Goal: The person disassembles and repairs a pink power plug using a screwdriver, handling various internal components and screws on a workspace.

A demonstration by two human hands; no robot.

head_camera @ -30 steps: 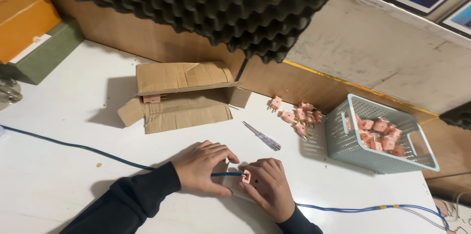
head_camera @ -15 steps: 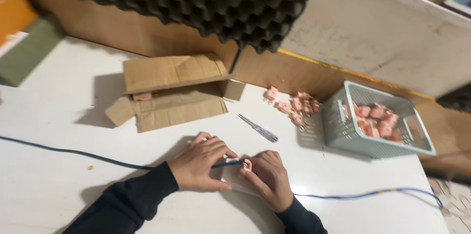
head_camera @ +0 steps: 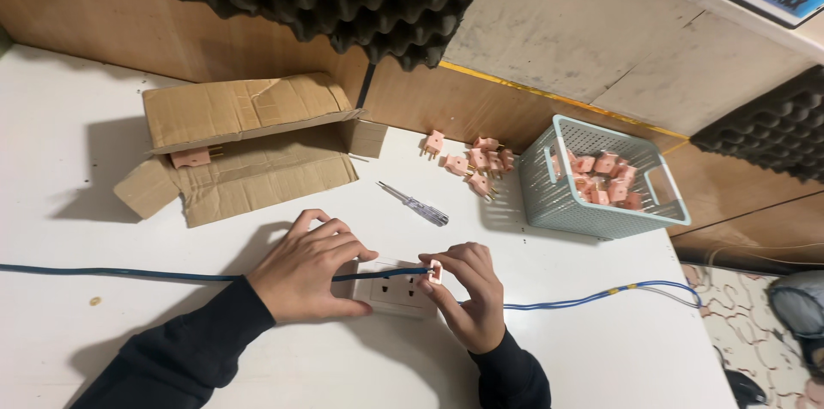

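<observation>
Blue cable (head_camera: 154, 273) is pinned under the left hand (head_camera: 302, 265); a pink plug (head_camera: 435, 272), pinched by right hand (head_camera: 463, 293) fingers, has been brought over the white socket (head_camera: 390, 293).

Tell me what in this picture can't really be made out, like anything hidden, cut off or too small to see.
All from the head view:
- White socket plate: its left part lies hidden under the left hand.
- Small pink plug piece: too small, and half covered by the right hand.
- Blue cable: runs off the left edge.
- Open brown cardboard box: its flap hides most of the inside.
- Light green plastic basket: plugs heaped, number unclear.
</observation>
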